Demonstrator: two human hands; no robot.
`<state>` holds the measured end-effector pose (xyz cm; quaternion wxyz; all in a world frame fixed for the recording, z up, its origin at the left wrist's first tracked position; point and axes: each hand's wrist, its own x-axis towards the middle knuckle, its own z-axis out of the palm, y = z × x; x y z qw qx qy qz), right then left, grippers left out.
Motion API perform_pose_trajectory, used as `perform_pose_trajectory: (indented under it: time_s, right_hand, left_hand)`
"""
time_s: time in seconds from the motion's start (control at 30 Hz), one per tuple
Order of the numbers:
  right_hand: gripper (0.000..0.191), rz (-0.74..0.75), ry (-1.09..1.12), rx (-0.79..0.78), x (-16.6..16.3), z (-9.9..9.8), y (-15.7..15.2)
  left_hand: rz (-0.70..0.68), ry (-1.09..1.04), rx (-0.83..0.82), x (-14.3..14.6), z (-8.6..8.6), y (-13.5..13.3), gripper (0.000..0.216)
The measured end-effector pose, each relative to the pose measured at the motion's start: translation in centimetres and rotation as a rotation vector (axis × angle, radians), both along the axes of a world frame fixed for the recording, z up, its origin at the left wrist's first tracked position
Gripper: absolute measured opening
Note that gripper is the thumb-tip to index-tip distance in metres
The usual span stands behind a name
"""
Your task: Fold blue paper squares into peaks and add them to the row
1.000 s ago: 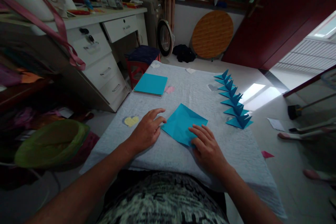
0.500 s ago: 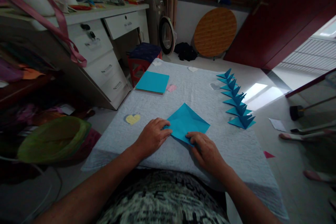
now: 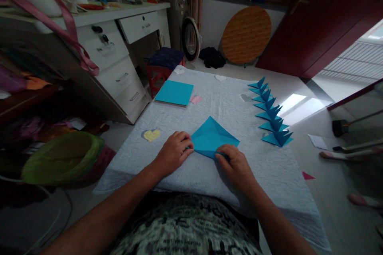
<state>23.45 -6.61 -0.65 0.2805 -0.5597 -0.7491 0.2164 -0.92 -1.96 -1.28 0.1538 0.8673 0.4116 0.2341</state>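
Note:
A creased blue sheet of origami paper lies on the cloth-covered table in front of me, one corner pointing away. My left hand pinches its left corner between thumb and fingers. At the near right edge, my right hand grips the paper with its thumb below and fingers curled on top; the near corner is turned up along a fold. Part of that folded edge is hidden under the right fingers.
A stack of blue paper lies at the table's far left. Several folded blue paper pieces stand in a row along the right side. A green-lined bin is on the floor at left, beside a white desk.
My right hand has moved slightly up and away from me, turning the paper's near corner upward into a fold. My left hand stays at the left corner.

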Motion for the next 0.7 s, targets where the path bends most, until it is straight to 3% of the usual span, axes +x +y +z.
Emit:
perform_pose_trajectory:
  time_s: [0.17, 0.37, 0.7]
  right_hand:
    - [0.02, -0.154, -0.07, -0.05, -0.4, -0.1, 0.5]
    - [0.018, -0.237, -0.146, -0.006, -1.1, -0.4, 0.8]
    - [0.013, -0.32, -0.229, -0.02, -1.7, -0.4, 0.9]
  left_hand:
    - [0.078, 0.027, -0.084, 0.1, 0.1, 0.3, 0.004]
    - [0.144, 0.112, -0.093, 0.7, 0.1, 0.2, 0.006]
    - [0.249, 0.181, 0.012, 1.2, -0.1, 0.1, 0.013]
